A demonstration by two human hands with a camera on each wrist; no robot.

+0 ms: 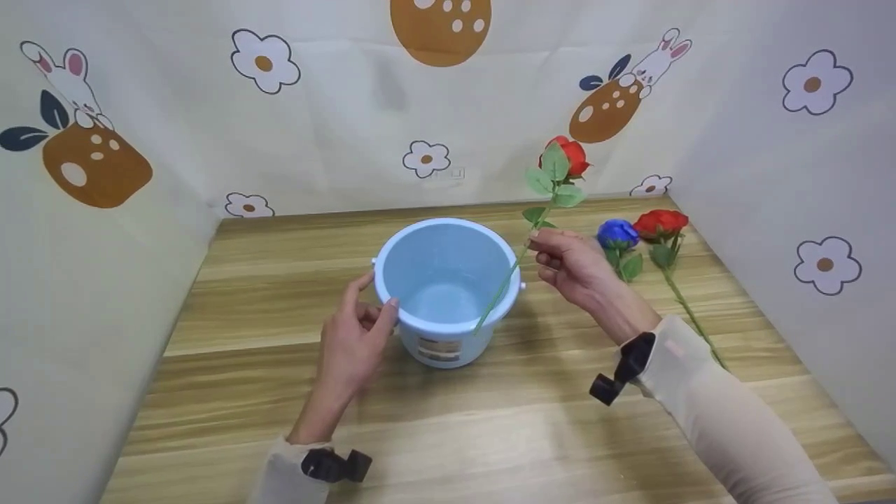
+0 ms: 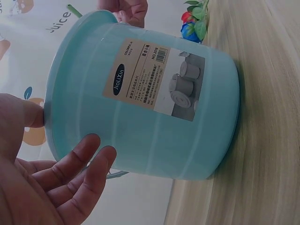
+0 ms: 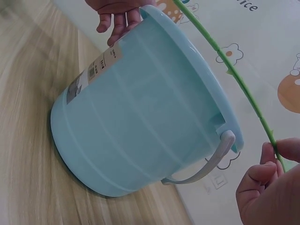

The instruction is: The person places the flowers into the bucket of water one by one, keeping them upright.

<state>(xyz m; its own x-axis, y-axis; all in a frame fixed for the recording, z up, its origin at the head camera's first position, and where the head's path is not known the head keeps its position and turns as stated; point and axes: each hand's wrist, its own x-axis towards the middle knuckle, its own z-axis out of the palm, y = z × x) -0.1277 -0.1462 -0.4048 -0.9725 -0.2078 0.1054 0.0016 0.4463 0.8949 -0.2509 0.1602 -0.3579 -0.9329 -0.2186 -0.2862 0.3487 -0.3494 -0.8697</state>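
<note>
A light blue plastic bucket [image 1: 448, 346] stands upright on the wooden table, its mouth facing up and a printed label [image 2: 152, 79] on its side. My left hand [image 1: 353, 343] holds the bucket at its left rim, thumb on the edge and the other fingers along the outer wall. Between thumb and fingertips, my right hand [image 1: 577, 269] pinches the green stem [image 3: 234, 75] of a red artificial rose [image 1: 572, 157]. The bloom points up and away, while the stem slants down across the bucket's right rim, with its lower end in front of the bucket in the head view.
To the right lie a blue rose [image 1: 617, 234] and another red rose [image 1: 661, 224], its stem running toward my right sleeve [image 1: 728, 413]. The bucket's handle [image 3: 206, 166] hangs down. A patterned cloth wall [image 1: 336, 140] encloses the table's back and sides.
</note>
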